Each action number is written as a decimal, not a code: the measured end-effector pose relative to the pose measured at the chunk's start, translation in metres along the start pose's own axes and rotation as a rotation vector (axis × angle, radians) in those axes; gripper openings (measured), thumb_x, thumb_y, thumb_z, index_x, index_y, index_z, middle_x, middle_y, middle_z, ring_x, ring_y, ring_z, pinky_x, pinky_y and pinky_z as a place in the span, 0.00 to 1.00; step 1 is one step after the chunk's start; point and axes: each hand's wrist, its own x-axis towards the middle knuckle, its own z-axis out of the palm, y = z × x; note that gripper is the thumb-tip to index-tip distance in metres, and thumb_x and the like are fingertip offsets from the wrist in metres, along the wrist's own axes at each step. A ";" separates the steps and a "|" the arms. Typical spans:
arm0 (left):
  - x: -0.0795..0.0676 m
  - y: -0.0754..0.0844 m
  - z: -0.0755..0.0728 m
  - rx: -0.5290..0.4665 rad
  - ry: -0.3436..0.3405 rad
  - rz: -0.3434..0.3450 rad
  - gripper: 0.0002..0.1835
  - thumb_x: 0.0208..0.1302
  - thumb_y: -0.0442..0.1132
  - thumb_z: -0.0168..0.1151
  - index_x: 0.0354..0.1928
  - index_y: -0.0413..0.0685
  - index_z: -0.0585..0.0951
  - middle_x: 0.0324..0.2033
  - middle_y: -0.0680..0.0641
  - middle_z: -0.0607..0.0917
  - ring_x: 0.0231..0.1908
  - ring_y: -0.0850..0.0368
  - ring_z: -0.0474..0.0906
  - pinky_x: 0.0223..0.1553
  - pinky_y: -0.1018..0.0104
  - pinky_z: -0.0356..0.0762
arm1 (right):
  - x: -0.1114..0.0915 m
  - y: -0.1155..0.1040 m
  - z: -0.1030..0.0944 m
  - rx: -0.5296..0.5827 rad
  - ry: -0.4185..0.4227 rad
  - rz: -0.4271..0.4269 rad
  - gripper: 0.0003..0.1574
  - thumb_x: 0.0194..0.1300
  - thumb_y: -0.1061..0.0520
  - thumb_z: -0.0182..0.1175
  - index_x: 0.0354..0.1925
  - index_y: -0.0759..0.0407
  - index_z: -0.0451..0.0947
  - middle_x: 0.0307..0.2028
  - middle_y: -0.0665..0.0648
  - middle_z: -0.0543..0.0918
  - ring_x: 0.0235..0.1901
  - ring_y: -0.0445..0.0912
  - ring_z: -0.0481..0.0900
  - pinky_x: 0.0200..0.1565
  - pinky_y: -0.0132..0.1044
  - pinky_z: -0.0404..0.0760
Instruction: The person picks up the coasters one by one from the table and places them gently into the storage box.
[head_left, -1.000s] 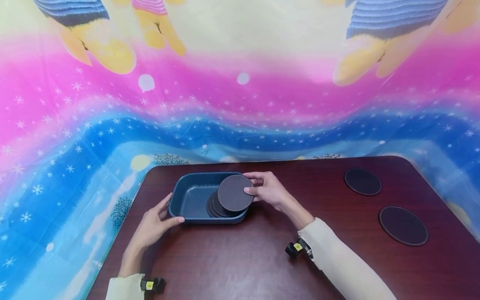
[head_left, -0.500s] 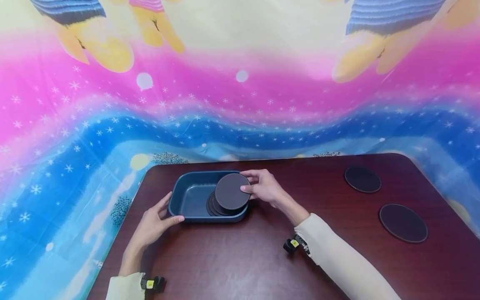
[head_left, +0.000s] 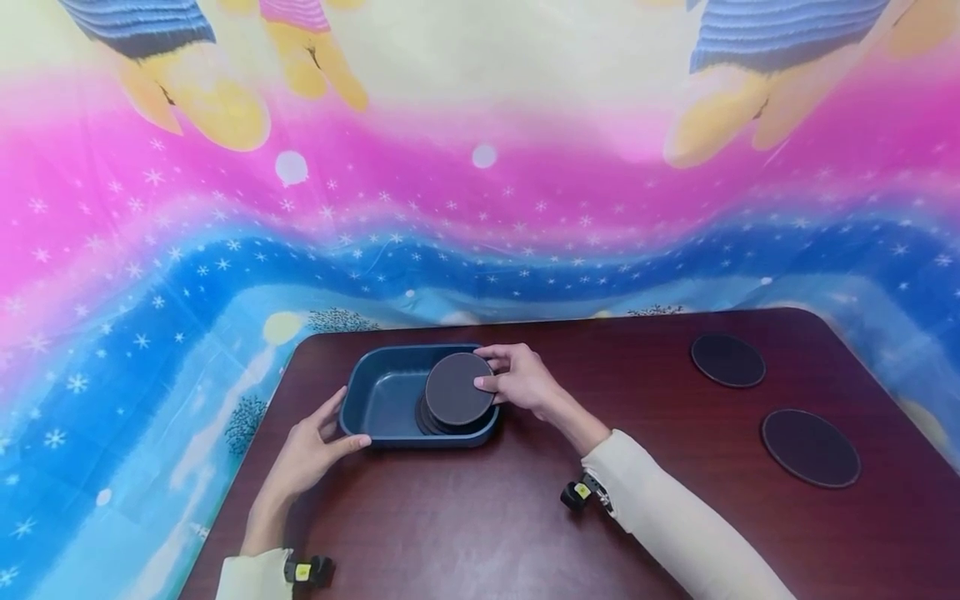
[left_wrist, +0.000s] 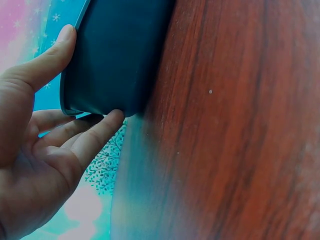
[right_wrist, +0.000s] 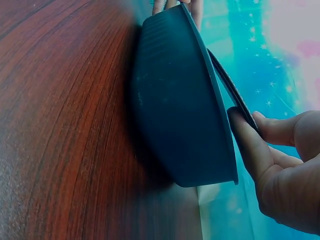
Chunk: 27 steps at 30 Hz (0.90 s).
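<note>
My right hand [head_left: 522, 379] pinches a round dark brown coaster [head_left: 456, 390] with a stitched edge, thumb on top and fingers beneath. It is tilted over the right end of a dark blue rectangular tray [head_left: 382, 396]. Partly hidden under it, several more coasters [head_left: 424, 417] lie stacked inside. In the right wrist view, the coaster [right_wrist: 230, 87] shows edge-on above the tray's rim [right_wrist: 220, 100]. My left hand [head_left: 303, 454] holds the tray's near left corner, thumb at the front rim and fingers against the left end. In the left wrist view, the fingertips [left_wrist: 117, 115] touch the outer wall [left_wrist: 107, 60].
Two more round coasters, a far one [head_left: 727, 361] and a nearer one [head_left: 810, 447], lie flat at the table's right. The dark red wooden table [head_left: 465, 525] ends at the back against a printed cloth [head_left: 525, 208].
My right hand has shifted slightly left with the coaster, bringing it further over the stack in the tray. The left hand stays at the tray's corner.
</note>
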 end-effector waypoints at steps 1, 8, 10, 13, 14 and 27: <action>0.000 0.000 0.000 -0.002 0.000 0.000 0.54 0.69 0.51 0.76 0.87 0.52 0.54 0.74 0.32 0.76 0.71 0.34 0.78 0.62 0.45 0.85 | 0.000 0.000 0.001 -0.001 0.003 -0.001 0.32 0.71 0.66 0.70 0.71 0.58 0.79 0.52 0.65 0.90 0.39 0.47 0.93 0.41 0.44 0.93; 0.000 0.000 0.000 -0.001 0.002 -0.002 0.54 0.69 0.51 0.76 0.87 0.51 0.54 0.75 0.33 0.75 0.71 0.35 0.78 0.62 0.45 0.85 | 0.003 0.000 0.003 -0.012 0.005 -0.020 0.32 0.71 0.66 0.70 0.70 0.57 0.80 0.52 0.65 0.90 0.38 0.47 0.94 0.40 0.44 0.93; 0.000 0.000 0.000 -0.001 0.003 -0.003 0.54 0.69 0.50 0.76 0.87 0.51 0.54 0.75 0.33 0.74 0.71 0.34 0.78 0.62 0.45 0.85 | 0.003 0.000 0.003 -0.018 0.005 -0.022 0.32 0.71 0.66 0.70 0.71 0.57 0.80 0.52 0.65 0.90 0.38 0.47 0.94 0.40 0.44 0.93; 0.001 0.001 0.000 -0.007 0.000 -0.006 0.54 0.69 0.50 0.76 0.87 0.51 0.54 0.76 0.33 0.74 0.71 0.34 0.78 0.63 0.43 0.84 | 0.003 -0.001 0.004 -0.026 0.005 -0.024 0.32 0.71 0.66 0.70 0.71 0.57 0.80 0.52 0.64 0.90 0.38 0.47 0.93 0.40 0.44 0.93; 0.001 0.001 0.000 -0.007 0.000 -0.007 0.54 0.69 0.50 0.76 0.87 0.51 0.54 0.76 0.33 0.74 0.71 0.34 0.78 0.63 0.42 0.84 | 0.004 -0.001 0.005 -0.029 0.005 -0.024 0.32 0.71 0.66 0.70 0.70 0.56 0.80 0.52 0.64 0.90 0.38 0.47 0.93 0.40 0.44 0.93; -0.001 0.002 -0.001 0.000 -0.013 0.004 0.55 0.68 0.51 0.76 0.87 0.51 0.53 0.76 0.33 0.74 0.71 0.36 0.78 0.60 0.51 0.87 | 0.008 0.003 0.010 -0.064 0.022 -0.029 0.31 0.69 0.66 0.72 0.68 0.58 0.82 0.50 0.64 0.90 0.32 0.44 0.91 0.35 0.40 0.92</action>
